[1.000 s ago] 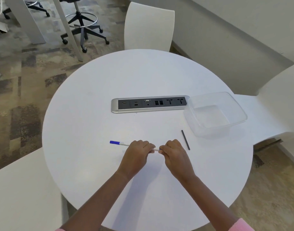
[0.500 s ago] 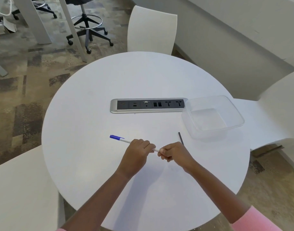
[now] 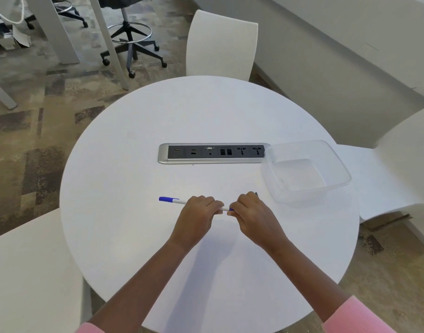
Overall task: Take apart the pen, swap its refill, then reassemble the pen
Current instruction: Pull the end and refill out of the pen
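A white pen with a blue cap lies level just above the round white table, cap end pointing left. My left hand is closed around the barrel's middle. My right hand pinches the pen's right end, where a bit of blue shows between the fingers. A thin dark refill lies on the table behind my right hand, almost wholly hidden by it.
A clear plastic container sits at the right of the table. A silver and black socket strip is set into the table's middle. White chairs stand around the table; an office chair base is on the floor beyond.
Both hands keep hold of the pen at the same spot. My right hand has shifted slightly so it now covers most of the dark refill. The camera has tilted a little.
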### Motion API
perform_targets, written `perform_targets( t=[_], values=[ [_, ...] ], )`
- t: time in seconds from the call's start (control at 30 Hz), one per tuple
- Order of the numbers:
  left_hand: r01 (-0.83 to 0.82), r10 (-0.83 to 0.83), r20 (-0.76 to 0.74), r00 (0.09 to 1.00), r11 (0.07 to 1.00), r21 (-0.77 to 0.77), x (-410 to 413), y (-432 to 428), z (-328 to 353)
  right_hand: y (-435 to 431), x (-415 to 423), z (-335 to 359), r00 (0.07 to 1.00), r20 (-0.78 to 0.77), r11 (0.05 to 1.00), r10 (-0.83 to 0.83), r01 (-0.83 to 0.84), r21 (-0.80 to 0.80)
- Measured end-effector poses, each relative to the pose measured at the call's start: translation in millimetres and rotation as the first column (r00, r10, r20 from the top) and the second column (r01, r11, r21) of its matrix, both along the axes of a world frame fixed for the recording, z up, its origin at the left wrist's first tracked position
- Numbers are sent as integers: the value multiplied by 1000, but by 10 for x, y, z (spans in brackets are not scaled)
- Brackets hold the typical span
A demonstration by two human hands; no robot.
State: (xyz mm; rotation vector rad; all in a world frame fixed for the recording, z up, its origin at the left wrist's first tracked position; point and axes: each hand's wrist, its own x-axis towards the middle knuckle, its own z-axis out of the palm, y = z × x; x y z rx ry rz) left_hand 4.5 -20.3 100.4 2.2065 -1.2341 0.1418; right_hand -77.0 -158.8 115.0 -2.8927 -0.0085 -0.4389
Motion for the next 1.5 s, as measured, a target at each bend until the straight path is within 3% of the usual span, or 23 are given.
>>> perform_targets(
  t=[0.1, 0.23, 0.3, 0.37, 0.43, 0.5, 0.57, 0.63, 0.7, 0.77, 0.9, 1.0, 1.13, 1.2, 1.3, 1.37, 1.43, 1.5],
  values=[
    [6, -5, 36, 999, 1000, -8, 6, -1, 17, -22, 29, 24, 992, -122, 992, 22, -6, 129],
    [21, -21, 73, 997, 1000, -4, 29, 0, 28, -59, 103, 91, 929, -370, 908, 29, 131, 398],
    [33, -32, 80, 996, 999, -4, 43, -2, 39, -93, 153, 162, 861, -508, 781, 33, 295, 551],
    [48, -47, 83, 995, 999, -8, 46, -8, 53, -160, 209, 242, 777, -623, 590, 95, 460, 663],
    [59, -58, 85, 995, 998, -5, 44, -22, 64, -233, 233, 277, 688, -692, 381, 220, 592, 710],
    [48, -47, 73, 996, 999, -1, 44, -41, 70, -262, 233, 280, 670, -690, 279, 274, 631, 724],
    [15, -15, 48, 999, 1000, -6, 50, -53, 71, -227, 218, 242, 743, -641, 364, 195, 552, 750],
    [-9, 9, 27, 1000, 1000, -16, 63, -60, 69, -156, 162, 179, 850, -526, 559, 39, 418, 716],
    [-12, 12, 22, 1000, 1000, -19, 73, -67, 73, -113, 92, 103, 930, -362, 766, -64, 278, 579],
    [-6, 6, 26, 1000, 1000, -17, 75, -79, 77, -91, 31, 69, 969, -230, 914, -85, 168, 370],
    [4, -3, 32, 999, 1000, -21, 55, -97, 72, -95, 28, 114, 999, -47, 996, -16, 20, 89],
    [-7, 9, 50, 999, 999, -34, 52, -104, 80, -106, 49, 134, 999, -26, 997, 31, -29, 77],
    [-12, 15, 85, 996, 999, -41, 50, -111, 94, -106, 98, 165, 974, -225, 940, -19, 94, 327],
    [-4, 7, 96, 995, 999, -37, 51, -108, 90, -137, 131, 200, 923, -384, 840, -25, 228, 492],
    [17, -14, 106, 994, 999, -29, 44, -100, 86, -214, 198, 288, 814, -578, 529, 54, 468, 708],
    [22, -20, 115, 993, 1000, -18, 36, -101, 88, -260, 212, 309, 733, -658, 347, 172, 580, 737],
    [14, -12, 115, 993, 1000, -16, 31, -108, 92, -270, 199, 300, 718, -663, 284, 212, 603, 745],
    [-9, 11, 107, 994, 1000, -21, 33, -115, 95, -237, 172, 266, 783, -605, 375, 141, 524, 765]
  ],
)
